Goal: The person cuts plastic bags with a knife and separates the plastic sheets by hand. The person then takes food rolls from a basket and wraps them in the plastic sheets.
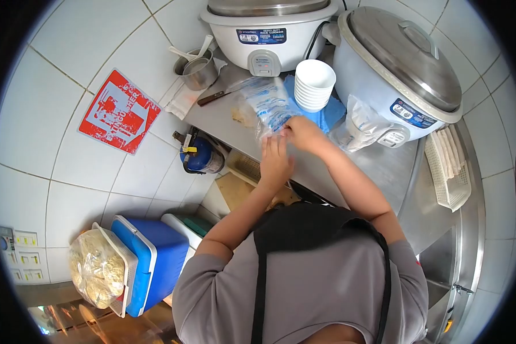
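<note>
Clear plastic bags with blue print lie in a flat pile on the steel counter. My left hand rests at the near end of the pile, its fingers bent onto the plastic. Beside it my right hand pinches the near right edge of the bags, close to the left fingertips. A stack of white bowls stands on a blue cloth just beyond my right hand. To the left of the bags lies a knife with a brown handle.
Two large rice cookers stand behind. A metal pot with spoons is at back left, and a crumpled clear bag sits right. A fire extinguisher hangs below the counter's left edge. A white basket is far right.
</note>
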{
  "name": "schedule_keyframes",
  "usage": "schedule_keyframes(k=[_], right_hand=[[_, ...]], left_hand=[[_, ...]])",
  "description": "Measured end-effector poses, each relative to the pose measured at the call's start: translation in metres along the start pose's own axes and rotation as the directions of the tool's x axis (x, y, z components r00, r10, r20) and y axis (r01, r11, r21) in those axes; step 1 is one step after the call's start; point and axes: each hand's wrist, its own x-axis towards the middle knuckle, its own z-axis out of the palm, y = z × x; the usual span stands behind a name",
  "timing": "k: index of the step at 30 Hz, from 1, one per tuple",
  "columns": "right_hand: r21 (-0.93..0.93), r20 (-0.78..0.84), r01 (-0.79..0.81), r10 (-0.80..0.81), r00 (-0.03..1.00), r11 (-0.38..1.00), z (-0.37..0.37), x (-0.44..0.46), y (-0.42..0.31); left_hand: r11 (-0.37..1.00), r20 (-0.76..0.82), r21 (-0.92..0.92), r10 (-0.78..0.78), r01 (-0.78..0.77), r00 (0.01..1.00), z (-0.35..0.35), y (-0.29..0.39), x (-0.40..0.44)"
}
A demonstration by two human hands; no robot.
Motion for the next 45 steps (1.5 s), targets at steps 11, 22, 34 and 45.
schedule_keyframes(k=[11, 22, 34, 45], right_hand=[[0.432, -0.071, 0.030, 0.001, 0.998, 0.902, -0.068, -0.019, -0.008], [0.253, -0.021, 0.327, -0.333, 0.943, 0.910, -0.064, -0.036, -0.027], [0.815, -0.475, 0.401, 0.085, 0.876, 0.419, -0.184, -0.181, 0.042], [0.889, -0.304, 0.117, 0.379, 0.874, 0.444, -0.126, -0.274, 0.117]], left_hand=[[0.992, -0.169, -0.097, -0.098, 0.083, 0.981, 0.021, -0.031, -0.022], [0.997, 0.054, -0.046, -0.061, 0.064, 0.997, 0.013, 0.003, 0.006], [0.909, 0.390, -0.336, -0.102, 0.245, 0.915, 0.007, -0.043, 0.049], [0.170, 0.646, -0.751, -0.010, 0.638, 0.763, -0.077, 0.055, 0.080]])
